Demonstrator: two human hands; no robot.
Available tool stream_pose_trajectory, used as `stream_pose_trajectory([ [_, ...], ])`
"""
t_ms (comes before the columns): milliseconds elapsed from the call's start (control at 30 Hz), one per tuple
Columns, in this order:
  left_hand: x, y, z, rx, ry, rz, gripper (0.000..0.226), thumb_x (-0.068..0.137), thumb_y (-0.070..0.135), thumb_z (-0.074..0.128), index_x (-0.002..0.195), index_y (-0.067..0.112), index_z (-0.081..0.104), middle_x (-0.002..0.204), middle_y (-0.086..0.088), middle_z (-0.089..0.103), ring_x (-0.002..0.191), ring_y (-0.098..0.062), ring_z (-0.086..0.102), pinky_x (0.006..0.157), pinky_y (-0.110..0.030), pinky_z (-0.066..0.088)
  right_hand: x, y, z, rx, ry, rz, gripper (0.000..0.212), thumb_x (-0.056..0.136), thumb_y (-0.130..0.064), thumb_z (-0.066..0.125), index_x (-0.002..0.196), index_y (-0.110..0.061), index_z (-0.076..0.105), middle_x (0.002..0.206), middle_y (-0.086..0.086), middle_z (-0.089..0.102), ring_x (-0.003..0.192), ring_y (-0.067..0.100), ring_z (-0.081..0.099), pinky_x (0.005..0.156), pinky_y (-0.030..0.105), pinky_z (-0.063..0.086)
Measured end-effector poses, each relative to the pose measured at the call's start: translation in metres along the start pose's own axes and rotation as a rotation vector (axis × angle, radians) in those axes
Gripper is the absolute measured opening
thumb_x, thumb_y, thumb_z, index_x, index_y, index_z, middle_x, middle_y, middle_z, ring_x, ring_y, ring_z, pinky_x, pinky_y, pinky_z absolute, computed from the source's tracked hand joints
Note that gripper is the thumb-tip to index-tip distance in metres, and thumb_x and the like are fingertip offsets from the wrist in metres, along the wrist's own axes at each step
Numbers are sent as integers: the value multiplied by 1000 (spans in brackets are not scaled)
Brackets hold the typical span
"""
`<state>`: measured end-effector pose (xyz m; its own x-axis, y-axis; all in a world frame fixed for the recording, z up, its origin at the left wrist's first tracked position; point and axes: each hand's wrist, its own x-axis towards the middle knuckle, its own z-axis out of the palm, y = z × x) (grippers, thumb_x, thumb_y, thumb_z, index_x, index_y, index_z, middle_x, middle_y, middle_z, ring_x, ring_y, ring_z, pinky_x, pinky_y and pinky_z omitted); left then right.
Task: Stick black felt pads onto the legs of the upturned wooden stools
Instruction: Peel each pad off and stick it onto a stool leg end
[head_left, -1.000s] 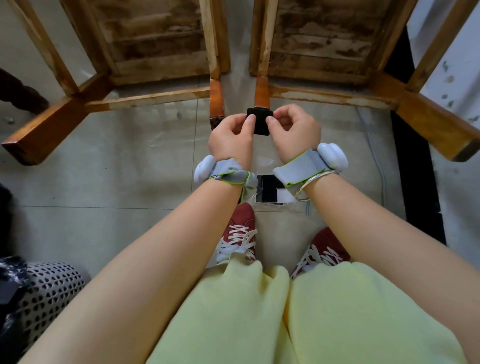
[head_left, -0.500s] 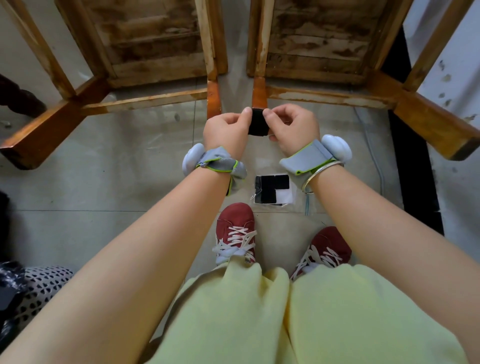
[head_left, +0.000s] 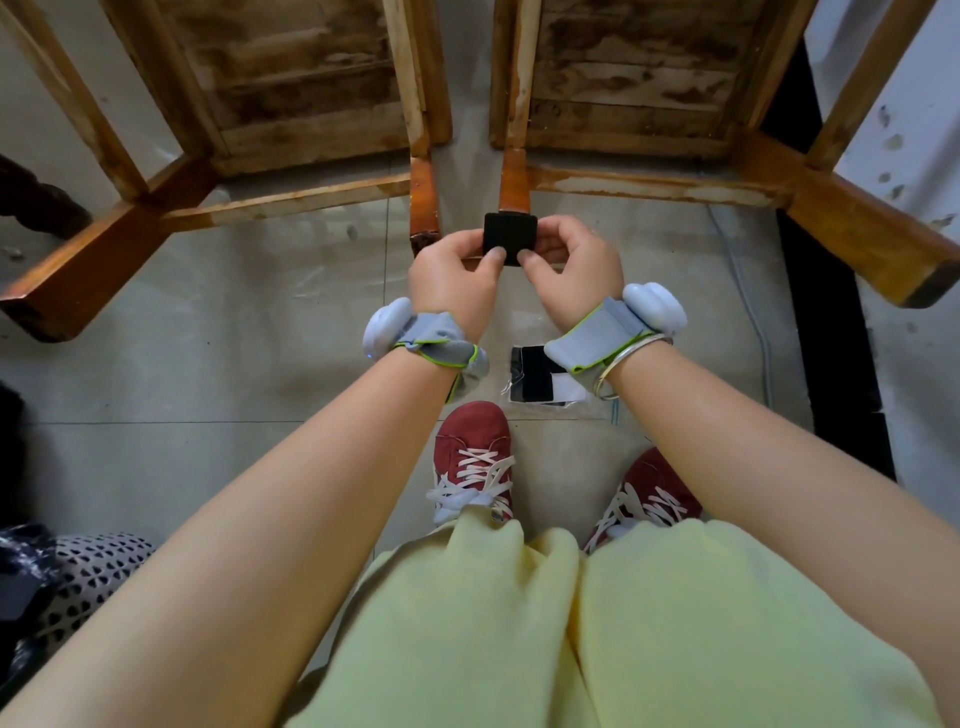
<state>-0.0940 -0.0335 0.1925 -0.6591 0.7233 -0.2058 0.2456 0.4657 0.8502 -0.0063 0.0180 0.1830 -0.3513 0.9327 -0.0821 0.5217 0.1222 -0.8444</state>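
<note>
We have one view only: head-worn wide-angle camera, looking forward and steeply down. Forearms and lap fill the near field; floor (head_left: 260, 364) and upturned stools (head_left: 311, 104) lie beyond.

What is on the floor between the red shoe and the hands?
A sheet of black felt pads lies there on the floor, partly hidden behind the right wrist, in the head view.

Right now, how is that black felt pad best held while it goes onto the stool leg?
By its lower edge, from the near side. The black felt pad is thin and flat and faces the camera, so thumbs of the left hand and right hand pinch its bottom corners.
</note>
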Motion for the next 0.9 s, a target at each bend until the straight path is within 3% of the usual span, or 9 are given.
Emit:
stream_pose_trajectory([
  [267,1,-3,-1,23,-16,36,25,86,13,57,108,5,65,102,-16,72,93,-26,67,87,-35,54,-2,8,0,-88,-17,-109,23,84,-8,56,105,1,58,104,20,64,91,29,60,70,18,40],
  [433,-10,-10,10,124,-53,-60,27,91,19,50,104,1,65,99,-21,71,96,-33,64,89,-42,51,-6,17,2,-72,-87,-66,24,85,-9,55,107,-1,58,104,21,64,93,30,60,79,30,47],
  [533,-16,-24,25,313,-220,-157,35,89,16,50,122,5,54,118,-16,65,112,-29,58,97,-33,45,-16,51,-2,-163,-188,68,27,83,-9,57,109,-3,58,107,20,65,98,32,60,88,36,48],
  [733,-20,-64,57,779,-606,-43,32,91,12,45,120,4,54,126,-18,58,117,-33,53,97,-36,42,-36,126,-14,-396,-384,227,25,86,-9,52,109,-4,60,111,18,66,103,32,59,87,33,43],
  [900,-10,-101,93,877,-774,12,35,90,7,44,124,3,50,138,-15,45,128,-26,42,101,-28,36,-36,159,-1,-450,-476,248,29,87,-10,52,115,-3,55,118,20,60,110,33,54,93,35,39],
])
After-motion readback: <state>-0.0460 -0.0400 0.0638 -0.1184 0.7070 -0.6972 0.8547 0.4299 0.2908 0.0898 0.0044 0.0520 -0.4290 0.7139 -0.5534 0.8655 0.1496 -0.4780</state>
